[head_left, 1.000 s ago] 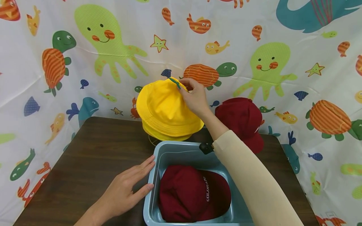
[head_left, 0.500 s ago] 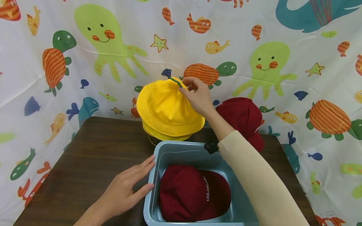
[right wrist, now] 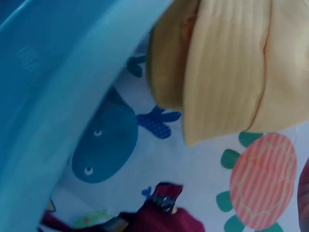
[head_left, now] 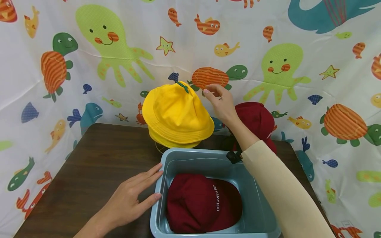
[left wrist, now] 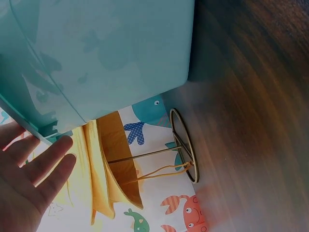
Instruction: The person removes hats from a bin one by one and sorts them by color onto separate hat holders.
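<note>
The yellow hat (head_left: 175, 115) sits at about eleven o'clock from the blue bin (head_left: 196, 163), with a second yellow brim (head_left: 175, 142) peeking out just under its own. A little green leaf (head_left: 183, 87) is on its pointy top. The right hand (head_left: 222, 104) is up in the air at about two o'clock from the yellow hat, near it but not touching. Its grip is apart: the fingers are softly bent and there is a gap by the thumb. A cream sleeve (head_left: 282, 188) covers that arm, which reaches up from five o'clock. The left hand (head_left: 131, 195) is at nine o'clock from the bin. Its grip is apart too, with long, straight fingers, and the tips touch the bin's side edge. Inside the bin lies a dark red cap (head_left: 193, 205), round side up, with its brim pointing to three o'clock and white letters on it. Another red cap (head_left: 254, 115) is at one o'clock from the bin, partly hidden by the right arm. In the left wrist view, a thin wire stand (left wrist: 191, 166) with a round foot is under the yellow brims. The bin rests on a dark brown table (head_left: 119, 145), and behind it hangs a white cloth (head_left: 190, 56) with sea animals.
</note>
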A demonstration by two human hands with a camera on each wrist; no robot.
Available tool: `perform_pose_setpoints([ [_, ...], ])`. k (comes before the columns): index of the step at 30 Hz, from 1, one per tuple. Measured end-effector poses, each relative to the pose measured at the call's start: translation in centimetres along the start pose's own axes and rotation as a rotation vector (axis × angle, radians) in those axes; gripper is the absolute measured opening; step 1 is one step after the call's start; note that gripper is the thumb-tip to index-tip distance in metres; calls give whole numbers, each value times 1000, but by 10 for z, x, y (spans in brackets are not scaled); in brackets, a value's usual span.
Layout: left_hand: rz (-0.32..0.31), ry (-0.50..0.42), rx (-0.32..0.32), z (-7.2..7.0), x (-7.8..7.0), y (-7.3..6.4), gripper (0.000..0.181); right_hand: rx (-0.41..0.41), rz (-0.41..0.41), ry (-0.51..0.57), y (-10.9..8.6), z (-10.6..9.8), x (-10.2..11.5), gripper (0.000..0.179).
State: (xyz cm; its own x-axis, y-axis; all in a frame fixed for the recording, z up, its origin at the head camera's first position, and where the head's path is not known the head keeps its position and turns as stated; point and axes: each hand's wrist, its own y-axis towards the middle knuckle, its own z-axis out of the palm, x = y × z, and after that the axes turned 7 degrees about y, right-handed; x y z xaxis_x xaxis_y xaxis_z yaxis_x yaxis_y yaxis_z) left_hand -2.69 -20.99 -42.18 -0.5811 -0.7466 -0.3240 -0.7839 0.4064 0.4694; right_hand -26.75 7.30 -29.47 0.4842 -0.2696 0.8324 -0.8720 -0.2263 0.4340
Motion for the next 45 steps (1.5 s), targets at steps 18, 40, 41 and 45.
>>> perform_pose_setpoints([
  [18,37,-17,-28,3,2,0,69,95,-67,-123,-23,-35,1,43],
  [40,16,-7,-9,2,1,-1,67,375,-264,-330,-63,-40,27,56],
  [41,16,-4,-10,2,1,-1,68,388,-271,-329,-65,-39,28,57],
  [45,12,0,-6,2,0,-2,68,442,-297,-319,-71,-37,31,59],
])
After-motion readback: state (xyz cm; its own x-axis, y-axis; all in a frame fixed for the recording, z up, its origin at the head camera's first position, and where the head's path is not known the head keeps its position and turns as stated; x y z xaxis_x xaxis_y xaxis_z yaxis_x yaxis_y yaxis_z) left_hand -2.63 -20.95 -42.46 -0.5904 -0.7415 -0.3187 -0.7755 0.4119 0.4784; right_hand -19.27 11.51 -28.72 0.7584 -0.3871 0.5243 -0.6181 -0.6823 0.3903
